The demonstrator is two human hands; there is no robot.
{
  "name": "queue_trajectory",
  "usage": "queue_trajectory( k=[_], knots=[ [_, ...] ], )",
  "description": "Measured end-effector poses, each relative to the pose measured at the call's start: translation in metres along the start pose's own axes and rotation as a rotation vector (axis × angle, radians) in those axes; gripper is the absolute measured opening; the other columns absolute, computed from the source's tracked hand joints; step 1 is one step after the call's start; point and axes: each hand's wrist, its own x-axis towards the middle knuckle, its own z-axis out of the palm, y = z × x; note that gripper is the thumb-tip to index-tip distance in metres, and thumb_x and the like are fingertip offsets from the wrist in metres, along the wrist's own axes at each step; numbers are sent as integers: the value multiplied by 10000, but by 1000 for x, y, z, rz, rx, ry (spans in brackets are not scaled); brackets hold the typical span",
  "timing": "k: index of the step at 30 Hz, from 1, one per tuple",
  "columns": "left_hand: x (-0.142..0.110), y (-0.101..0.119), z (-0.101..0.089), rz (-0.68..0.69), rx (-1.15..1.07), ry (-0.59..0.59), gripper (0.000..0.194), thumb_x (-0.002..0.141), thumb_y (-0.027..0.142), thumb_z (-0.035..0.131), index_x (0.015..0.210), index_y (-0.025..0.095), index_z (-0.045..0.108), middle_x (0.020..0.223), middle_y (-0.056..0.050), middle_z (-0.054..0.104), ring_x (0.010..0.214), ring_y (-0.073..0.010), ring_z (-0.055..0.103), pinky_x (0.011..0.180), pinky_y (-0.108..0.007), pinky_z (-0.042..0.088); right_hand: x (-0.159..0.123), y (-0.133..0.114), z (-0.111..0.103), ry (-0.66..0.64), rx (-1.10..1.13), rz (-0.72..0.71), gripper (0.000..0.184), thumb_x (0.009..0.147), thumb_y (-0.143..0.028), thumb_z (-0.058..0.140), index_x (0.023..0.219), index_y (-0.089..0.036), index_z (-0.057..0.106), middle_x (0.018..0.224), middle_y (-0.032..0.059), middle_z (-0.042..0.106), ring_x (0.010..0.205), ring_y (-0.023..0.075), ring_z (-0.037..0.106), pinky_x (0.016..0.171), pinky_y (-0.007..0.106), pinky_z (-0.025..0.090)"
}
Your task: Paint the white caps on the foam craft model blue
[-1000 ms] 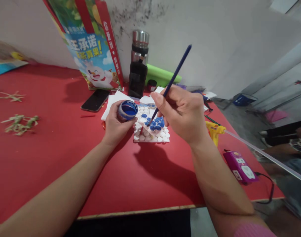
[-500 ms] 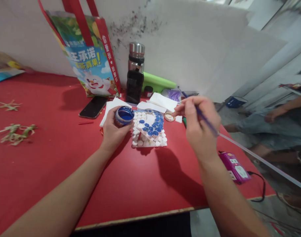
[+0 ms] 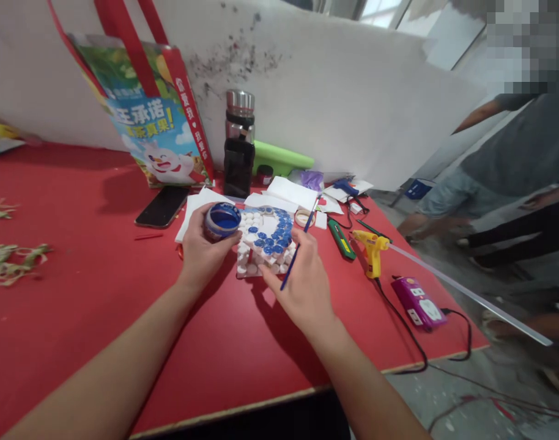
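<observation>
My left hand (image 3: 201, 247) is wrapped round a small open jar of blue paint (image 3: 223, 221), tilted so that the paint inside shows. In my right hand (image 3: 304, 284) a dark blue paintbrush (image 3: 298, 247) lies between the fingers, one end pointing up and away. My right thumb and fingertips are at the near right edge of a small craft piece (image 3: 270, 238). Its raised panel bears blue-painted discs in a curve, with white discs on the left. Below it is a base of white discs (image 3: 252, 267). Whether my right fingers grip the panel is partly hidden.
Behind stand a shopping bag (image 3: 155, 140), a steel bottle (image 3: 240, 116) and a phone (image 3: 162, 206). To the right lie a jar lid (image 3: 304, 217), green cutter (image 3: 341, 239), yellow glue gun (image 3: 372, 247) and purple power socket (image 3: 418, 304). A person (image 3: 513, 153) stands beyond.
My right hand lifted the brush off the blue discs, swung right, then came back to the craft piece with the brush turned. The paint jar stays in my left hand. The view shifted right.
</observation>
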Motion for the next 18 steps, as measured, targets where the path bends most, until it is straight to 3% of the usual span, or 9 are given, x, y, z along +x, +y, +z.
queue_trajectory(
  k=[6,10,15,18],
  knots=[
    [2,4,-4,42,28,49,651,674,300,972,1266,257,705,1228,-64,772,1134,-298,756,1045,-485,632,3,7,12,-5,-47,33,696,957,-192,623,1604,-167,366,1539,304,615,1355,455,713,1005,666,665],
    [1,1,-4,42,58,49,638,672,302,967,1253,258,706,1220,-66,768,1138,-310,755,1055,-498,626,2,15,5,0,3,41,625,1008,-262,589,1592,-157,394,1520,314,620,1365,458,699,995,682,660],
    [2,-1,-5,31,80,56,651,676,311,967,1269,257,705,1221,-65,769,1136,-308,756,1067,-498,616,1,8,3,-70,17,2,883,952,-383,754,1687,-182,308,1605,306,580,1488,484,621,1086,691,624],
    [2,-1,-4,44,81,60,652,670,313,975,1265,259,713,1218,-62,775,1122,-302,755,1050,-493,619,5,5,8,-74,-10,-23,860,993,-407,733,1695,-160,302,1643,319,558,1533,475,588,1125,681,602]
  ],
)
